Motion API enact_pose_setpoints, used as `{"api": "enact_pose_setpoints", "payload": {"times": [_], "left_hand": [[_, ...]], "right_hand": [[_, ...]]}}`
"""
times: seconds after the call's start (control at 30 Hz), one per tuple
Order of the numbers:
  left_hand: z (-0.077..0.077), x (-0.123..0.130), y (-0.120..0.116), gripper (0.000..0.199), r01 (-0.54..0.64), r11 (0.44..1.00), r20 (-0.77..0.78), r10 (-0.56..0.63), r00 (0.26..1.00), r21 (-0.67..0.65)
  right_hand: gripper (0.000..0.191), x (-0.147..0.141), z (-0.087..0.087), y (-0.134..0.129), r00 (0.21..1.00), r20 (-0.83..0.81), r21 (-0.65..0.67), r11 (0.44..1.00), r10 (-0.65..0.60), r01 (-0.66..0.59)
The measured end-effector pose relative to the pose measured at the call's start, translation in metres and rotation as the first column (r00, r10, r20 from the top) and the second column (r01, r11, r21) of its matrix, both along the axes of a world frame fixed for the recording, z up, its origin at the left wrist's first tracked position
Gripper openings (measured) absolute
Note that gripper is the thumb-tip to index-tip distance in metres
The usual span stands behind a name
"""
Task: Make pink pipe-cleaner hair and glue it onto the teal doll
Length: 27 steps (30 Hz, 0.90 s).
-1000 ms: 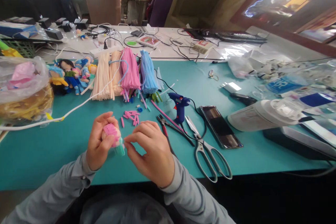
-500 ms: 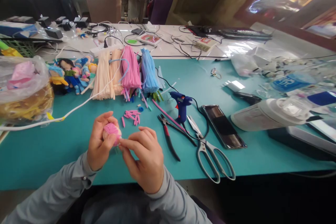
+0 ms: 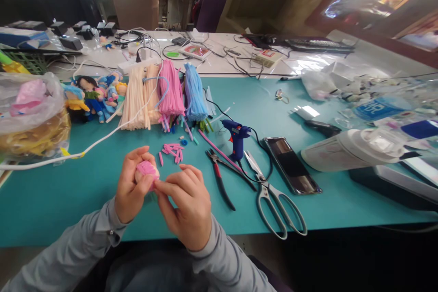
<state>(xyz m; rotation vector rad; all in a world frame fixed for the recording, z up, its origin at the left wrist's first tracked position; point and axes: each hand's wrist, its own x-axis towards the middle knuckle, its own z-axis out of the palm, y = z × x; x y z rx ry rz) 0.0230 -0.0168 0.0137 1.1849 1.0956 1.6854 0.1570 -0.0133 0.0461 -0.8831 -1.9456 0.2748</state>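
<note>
My left hand (image 3: 132,187) is closed round a small round pink-and-cream piece (image 3: 148,171), thumb across its front. At the lower right edge of that piece, the thumb and forefinger of my right hand (image 3: 186,205) are pinched together; whatever lies between the tips is too small to make out. Just beyond my hands is a loose pile of short pink fuzzy strips (image 3: 173,150). Bundles of cream (image 3: 135,100), pink (image 3: 171,89) and blue pipe cleaners (image 3: 195,93) stand farther back on the green mat (image 3: 85,200).
To the right are a blue glue gun (image 3: 237,137), red-and-black pliers (image 3: 221,178), grey-handled scissors (image 3: 273,205), a phone (image 3: 290,164) and a white tumbler (image 3: 352,148). Small dolls (image 3: 92,96) and a plastic bag (image 3: 30,118) lie left. A white cable (image 3: 102,139) crosses the mat.
Both hands stay almost in place at the pink-and-cream piece. The left has shifted very slightly right and the right very slightly left; nothing was let go.
</note>
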Motion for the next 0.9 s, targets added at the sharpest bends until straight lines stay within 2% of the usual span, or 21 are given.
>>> {"api": "enact_pose_setpoints", "payload": {"times": [0.23,0.37,0.47,0.57,0.67,0.77,0.83,0.9], "left_hand": [[-0.003,-0.003,0.002,0.035,0.021,1.0,0.039,-0.021,0.999,-0.004],[0.003,-0.006,0.008,0.038,0.115,0.993,0.186,-0.106,0.977,-0.041],[0.012,-0.008,0.014,0.039,0.218,0.973,0.337,-0.181,0.924,-0.076],[0.017,-0.01,0.017,0.04,0.304,0.946,0.454,-0.225,0.862,-0.11],[0.017,-0.013,0.02,0.042,0.364,0.923,0.505,-0.257,0.824,-0.123],[0.015,-0.014,0.021,0.044,0.382,0.915,0.504,-0.271,0.82,-0.13],[0.014,-0.014,0.021,0.045,0.383,0.913,0.505,-0.268,0.821,-0.139],[0.013,-0.014,0.021,0.046,0.386,0.912,0.521,-0.265,0.812,-0.138]], "right_hand": [[0.013,-0.002,0.0,0.002,1.0,-0.007,0.017,0.999,0.03,-0.03],[0.015,0.004,0.002,0.006,0.976,-0.177,-0.115,0.983,0.123,-0.145],[0.016,0.009,-0.003,0.012,0.948,-0.307,-0.22,0.964,0.077,-0.149],[0.016,0.01,-0.016,0.018,0.941,-0.336,-0.319,0.934,0.046,-0.16],[0.031,0.006,-0.032,0.02,0.926,-0.363,-0.449,0.851,0.103,-0.27],[0.042,0.002,-0.045,0.017,0.87,-0.482,-0.576,0.71,0.105,-0.405],[0.043,0.001,-0.049,0.014,0.822,-0.566,-0.62,0.625,0.063,-0.474],[0.04,0.0,-0.051,0.012,0.791,-0.611,-0.64,0.563,0.039,-0.523]]}}
